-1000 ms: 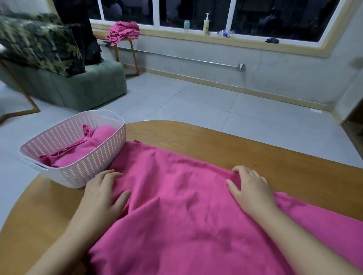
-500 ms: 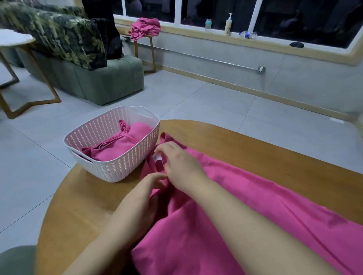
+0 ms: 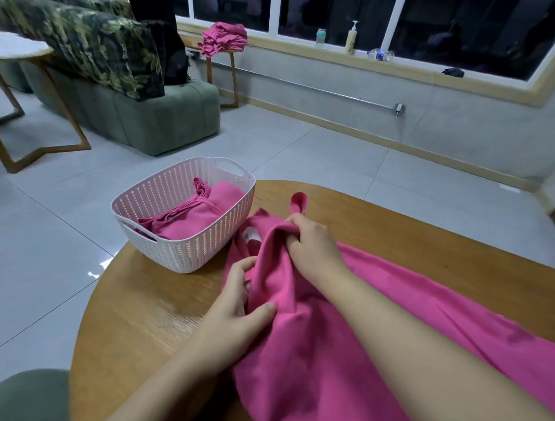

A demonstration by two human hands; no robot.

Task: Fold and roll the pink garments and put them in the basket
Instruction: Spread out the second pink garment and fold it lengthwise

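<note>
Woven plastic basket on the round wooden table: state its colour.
Pale pink woven plastic basket, with a perforated weave; the head view shows it.

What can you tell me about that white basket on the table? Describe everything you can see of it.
The basket is a small, pale pinkish-white tub that looks like plastic, its walls patterned with rows of little slots like woven wicker. It has rounded corners, a smooth rim and cut-out handle slots at two opposite ends. It stands upright near the far left edge of the round wooden table. Inside lies a folded pink garment. The pink garment being handled lies just beside its right wall; neither hand touches the basket.
</note>
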